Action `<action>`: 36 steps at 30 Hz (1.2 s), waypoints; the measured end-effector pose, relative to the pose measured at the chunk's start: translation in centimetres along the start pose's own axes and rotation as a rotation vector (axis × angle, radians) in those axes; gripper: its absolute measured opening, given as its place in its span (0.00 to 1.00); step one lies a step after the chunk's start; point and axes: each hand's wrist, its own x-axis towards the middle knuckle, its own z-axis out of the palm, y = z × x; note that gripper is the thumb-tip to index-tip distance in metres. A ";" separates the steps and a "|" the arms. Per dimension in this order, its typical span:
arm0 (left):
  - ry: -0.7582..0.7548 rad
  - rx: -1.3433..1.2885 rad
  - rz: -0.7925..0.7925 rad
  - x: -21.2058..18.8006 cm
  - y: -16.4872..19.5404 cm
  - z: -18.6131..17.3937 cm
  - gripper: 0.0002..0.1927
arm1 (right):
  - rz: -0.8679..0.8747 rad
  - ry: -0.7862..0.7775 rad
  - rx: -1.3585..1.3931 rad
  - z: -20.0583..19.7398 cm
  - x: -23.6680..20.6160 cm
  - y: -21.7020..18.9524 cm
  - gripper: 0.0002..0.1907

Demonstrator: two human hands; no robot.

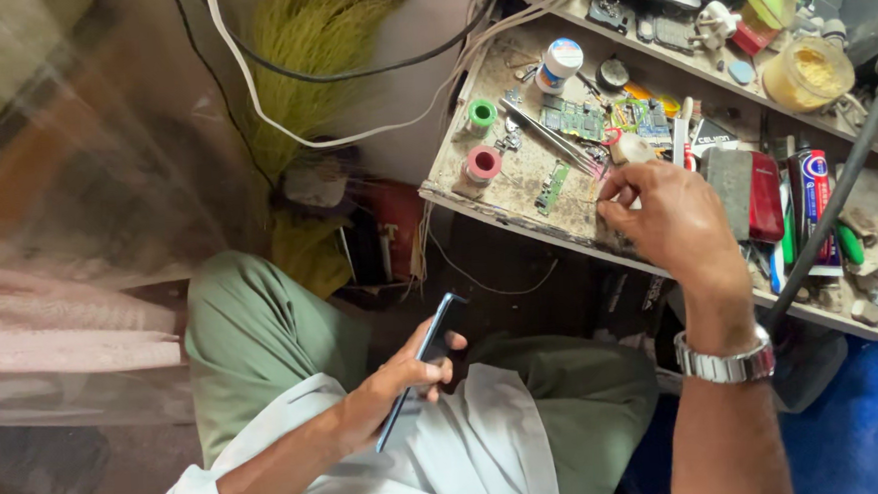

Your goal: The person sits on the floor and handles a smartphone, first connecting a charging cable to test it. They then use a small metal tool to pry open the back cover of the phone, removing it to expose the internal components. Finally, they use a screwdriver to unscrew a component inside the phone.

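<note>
Head view: the left hand (406,374) grips a dark phone (423,368) edge-on over the lap, near and left. The right hand (670,220), fingers pinched together on something too small to tell, rests on the cluttered workbench (516,178) near a green circuit board (552,187), farther right.

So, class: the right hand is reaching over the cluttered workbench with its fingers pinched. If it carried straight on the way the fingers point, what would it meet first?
The right hand points up-left across the workbench. First in that line is probably the tweezers, with the green circuit boards just beyond; depth is hard to judge from above.
</note>
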 end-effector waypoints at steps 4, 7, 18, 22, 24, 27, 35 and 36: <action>0.140 0.251 -0.034 0.0 0.3 0.3 0.47 | 0.057 -0.161 0.062 -0.4 1.5 0.1 0.10; 0.189 0.396 -0.026 -0.4 0.6 0.6 0.48 | 0.082 -0.193 0.085 -0.7 1.5 -0.1 0.10; 0.400 0.791 0.167 -0.6 -0.5 -0.4 0.52 | 0.093 0.201 0.828 0.9 -6.4 -4.9 0.08; 0.465 0.833 0.132 -0.2 -0.4 -0.1 0.54 | 0.216 0.103 1.058 5.5 -11.1 -8.8 0.07; 0.481 0.857 0.130 -0.1 -0.3 0.1 0.54 | 0.172 0.112 1.127 7.8 -12.2 -10.4 0.06; 0.493 0.881 0.132 -0.2 -0.1 0.4 0.55 | 0.206 0.132 1.321 10.1 -13.3 -12.1 0.06; 0.531 0.960 0.197 -0.4 0.3 1.0 0.56 | 0.213 0.315 0.830 10.1 -14.4 -14.6 0.10; 0.534 0.962 0.184 -0.4 0.3 1.1 0.56 | 0.168 0.351 0.778 9.9 -14.4 -14.9 0.10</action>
